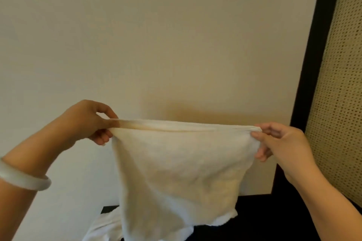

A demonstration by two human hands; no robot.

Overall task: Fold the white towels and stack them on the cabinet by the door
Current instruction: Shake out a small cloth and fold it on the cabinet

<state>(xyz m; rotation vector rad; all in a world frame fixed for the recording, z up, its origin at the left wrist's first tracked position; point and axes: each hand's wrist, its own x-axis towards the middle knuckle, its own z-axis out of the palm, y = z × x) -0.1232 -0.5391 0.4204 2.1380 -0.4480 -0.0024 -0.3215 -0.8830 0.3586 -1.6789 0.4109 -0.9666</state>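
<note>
You have a plain cream wall (156, 35) filling most of your view, from 9 o'clock across the top to about 2 o'clock, smooth and unmarked. Just right of centre, a soft tan shadow (215, 112) lies on that wall. At 3 o'clock a dark, near-black frame strip (315, 55) runs from the top edge down and leftward at a slant, touching the wall along its left side. Beyond it, against the right edge, you see a woven cane panel (342, 84), straw-coloured, with a fine grid of small holes; it meets the strip's right side. At 8 o'clock, close to the left edge, a pale milky-white bangle (21, 179) shows, smooth and rounded, partly cut off by the frame.
</note>
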